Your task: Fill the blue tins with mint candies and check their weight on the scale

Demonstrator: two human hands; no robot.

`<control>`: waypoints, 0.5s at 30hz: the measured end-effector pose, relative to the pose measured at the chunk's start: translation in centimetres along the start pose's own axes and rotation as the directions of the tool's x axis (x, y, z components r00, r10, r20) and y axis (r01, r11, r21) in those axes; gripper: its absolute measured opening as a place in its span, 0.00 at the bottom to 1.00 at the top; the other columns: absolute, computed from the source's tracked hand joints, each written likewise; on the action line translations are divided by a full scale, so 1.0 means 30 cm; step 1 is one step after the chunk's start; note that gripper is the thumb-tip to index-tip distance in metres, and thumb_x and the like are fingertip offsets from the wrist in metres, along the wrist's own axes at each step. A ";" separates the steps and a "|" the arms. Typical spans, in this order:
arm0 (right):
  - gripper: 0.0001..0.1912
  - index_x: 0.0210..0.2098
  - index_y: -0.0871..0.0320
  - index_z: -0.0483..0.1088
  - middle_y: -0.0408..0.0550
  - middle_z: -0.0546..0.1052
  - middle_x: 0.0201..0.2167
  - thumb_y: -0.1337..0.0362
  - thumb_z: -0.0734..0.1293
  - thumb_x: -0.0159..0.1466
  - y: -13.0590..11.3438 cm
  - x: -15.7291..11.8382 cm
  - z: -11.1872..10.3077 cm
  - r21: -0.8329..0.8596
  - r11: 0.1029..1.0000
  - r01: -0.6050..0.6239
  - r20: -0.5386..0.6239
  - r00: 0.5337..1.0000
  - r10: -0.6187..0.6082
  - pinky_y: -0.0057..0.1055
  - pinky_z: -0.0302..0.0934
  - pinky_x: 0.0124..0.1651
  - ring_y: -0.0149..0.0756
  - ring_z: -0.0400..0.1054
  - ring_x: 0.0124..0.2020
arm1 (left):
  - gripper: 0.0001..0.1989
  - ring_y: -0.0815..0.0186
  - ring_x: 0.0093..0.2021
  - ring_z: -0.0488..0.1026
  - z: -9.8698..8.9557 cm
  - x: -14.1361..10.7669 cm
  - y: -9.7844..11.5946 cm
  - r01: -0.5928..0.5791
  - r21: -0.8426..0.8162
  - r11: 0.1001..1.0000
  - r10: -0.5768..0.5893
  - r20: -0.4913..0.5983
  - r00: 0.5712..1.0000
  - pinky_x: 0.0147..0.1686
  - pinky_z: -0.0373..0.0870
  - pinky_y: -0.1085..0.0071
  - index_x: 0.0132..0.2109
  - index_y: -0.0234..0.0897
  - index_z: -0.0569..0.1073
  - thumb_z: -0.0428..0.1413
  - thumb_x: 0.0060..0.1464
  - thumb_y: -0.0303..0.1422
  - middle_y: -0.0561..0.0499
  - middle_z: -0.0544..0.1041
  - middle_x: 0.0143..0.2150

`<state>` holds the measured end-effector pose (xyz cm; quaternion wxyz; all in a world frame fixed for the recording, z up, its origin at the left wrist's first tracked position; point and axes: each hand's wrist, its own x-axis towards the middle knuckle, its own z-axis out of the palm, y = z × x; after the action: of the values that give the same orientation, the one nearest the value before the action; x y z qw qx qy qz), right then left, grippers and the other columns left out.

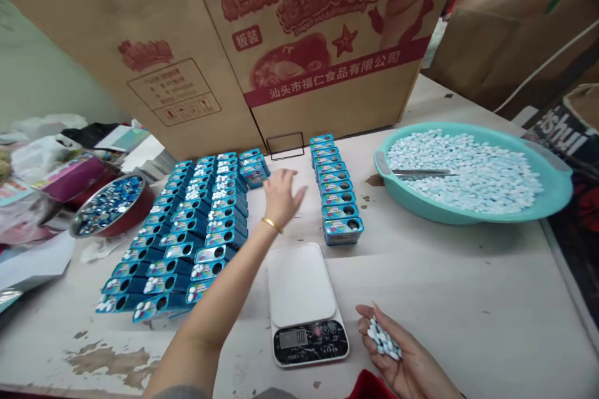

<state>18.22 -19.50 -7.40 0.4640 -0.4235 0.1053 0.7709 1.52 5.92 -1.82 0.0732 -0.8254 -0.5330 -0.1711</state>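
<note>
Pellets (pixel 384 340) cupped in your right hand (pixel 409 355) beside the scale (pixel 302 287) could spill if that palm tilts; your left hand (pixel 279 198), beyond the scale, looks open, empty.

A pale worktable (pixel 421 287), stained brown near its front left, carries rows of blue tins (pixel 187 218), a shorter row of tins (pixel 334 187), a white scale (pixel 302 287) (its display reads zero) and, over on the right, a turquoise basin (pixel 435 206) of small white candies (pixel 472 168).
</note>
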 end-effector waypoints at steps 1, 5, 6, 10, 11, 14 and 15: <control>0.16 0.39 0.61 0.75 0.44 0.76 0.27 0.64 0.75 0.53 -0.002 0.008 0.000 0.001 1.000 -0.002 0.001 1.000 0.002 0.19 0.68 0.25 0.25 0.68 0.23 | 0.19 0.53 0.54 0.62 -0.008 0.044 -0.071 0.119 0.093 0.988 -0.120 0.006 0.993 0.49 0.56 0.59 0.54 0.36 0.64 0.51 0.59 0.39 0.40 0.66 0.54; 0.17 0.39 0.62 0.75 0.45 0.76 0.27 0.64 0.76 0.51 -0.007 0.028 0.005 0.012 1.000 -0.008 0.001 1.000 0.008 0.20 0.67 0.25 0.25 0.68 0.23 | 0.18 0.48 0.55 0.59 -0.010 0.165 -0.294 0.262 0.349 0.900 -0.323 0.128 0.938 0.49 0.55 0.56 0.51 0.35 0.68 0.54 0.54 0.35 0.36 0.63 0.57; 0.17 0.39 0.62 0.75 0.45 0.76 0.27 0.64 0.76 0.51 -0.008 0.029 0.007 0.014 1.000 -0.003 0.004 1.000 0.003 0.20 0.67 0.25 0.25 0.68 0.23 | 0.16 0.48 0.55 0.58 -0.005 0.178 -0.324 0.244 0.359 0.901 -0.313 0.149 0.938 0.49 0.55 0.56 0.49 0.35 0.70 0.54 0.54 0.34 0.37 0.63 0.57; 0.15 0.39 0.62 0.75 0.46 0.77 0.28 0.65 0.75 0.53 -0.013 0.021 0.011 0.016 0.999 0.029 0.011 1.000 -0.029 0.20 0.68 0.25 0.26 0.69 0.24 | 0.10 0.49 0.60 0.54 -0.004 0.183 -0.342 0.106 0.364 0.925 -0.198 0.226 0.954 0.54 0.50 0.54 0.44 0.37 0.73 0.52 0.55 0.31 0.40 0.62 0.60; 0.14 0.39 0.62 0.75 0.46 0.77 0.28 0.65 0.74 0.54 -0.014 0.016 0.010 0.017 0.999 0.034 0.012 0.999 -0.034 0.20 0.67 0.25 0.27 0.69 0.24 | 0.10 0.50 0.60 0.53 -0.016 0.174 -0.330 0.067 0.362 0.930 -0.165 0.248 0.955 0.55 0.49 0.54 0.43 0.37 0.74 0.51 0.56 0.30 0.41 0.63 0.59; 0.12 0.39 0.64 0.76 0.47 0.77 0.28 0.65 0.73 0.56 -0.017 0.000 0.006 0.014 0.999 0.039 0.023 0.999 -0.039 0.20 0.67 0.24 0.27 0.70 0.24 | 0.11 0.52 0.56 0.60 -0.096 0.116 -0.261 -0.029 0.339 0.940 -0.088 0.325 0.942 0.55 0.49 0.54 0.42 0.36 0.74 0.49 0.57 0.30 0.41 0.67 0.54; 0.11 0.38 0.64 0.76 0.48 0.77 0.28 0.66 0.73 0.56 -0.018 -0.005 0.005 0.009 0.999 0.038 0.031 0.999 -0.039 0.20 0.67 0.25 0.27 0.70 0.24 | 0.11 0.52 0.53 0.63 -0.136 0.083 -0.228 -0.063 0.328 0.943 -0.059 0.349 0.935 0.53 0.52 0.55 0.43 0.36 0.74 0.48 0.57 0.30 0.40 0.68 0.52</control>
<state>18.62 -19.20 -7.07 0.4822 -0.4113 0.0933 0.7679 -4.56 9.70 2.45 0.1151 -0.8188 -0.5577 0.0732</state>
